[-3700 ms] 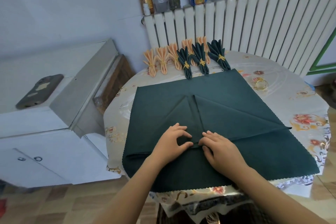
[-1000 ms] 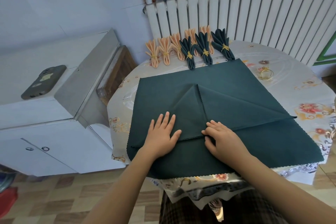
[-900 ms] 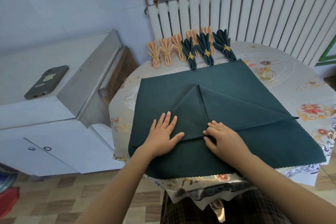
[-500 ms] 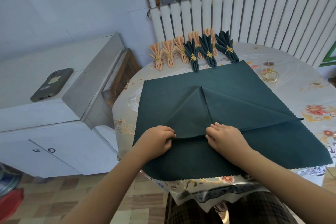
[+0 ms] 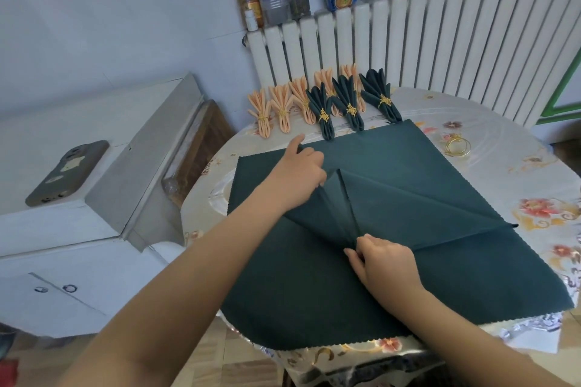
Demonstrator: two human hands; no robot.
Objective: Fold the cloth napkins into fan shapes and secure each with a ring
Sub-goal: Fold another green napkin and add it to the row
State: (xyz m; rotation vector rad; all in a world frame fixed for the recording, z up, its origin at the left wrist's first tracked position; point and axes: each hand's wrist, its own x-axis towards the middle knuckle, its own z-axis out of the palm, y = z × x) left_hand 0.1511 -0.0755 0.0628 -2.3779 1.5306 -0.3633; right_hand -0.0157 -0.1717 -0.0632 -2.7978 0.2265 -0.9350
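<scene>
Since half a second ago, the left hand (image 5: 300,171) has moved from the napkin's near fold up to the far end of the pleats, its fingers curled round the cloth there. Right hand (image 5: 382,262) pinches the pleats' near end. Dark green napkin (image 5: 440,185) lies spread on the worktop (image 5: 503,122), near a gold ring (image 5: 457,147) and the finished fans (image 5: 323,110).

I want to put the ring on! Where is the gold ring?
In the head view, the loose gold ring lies on the flowered tablecloth, far right, just beyond the green napkin's far corner.
</scene>
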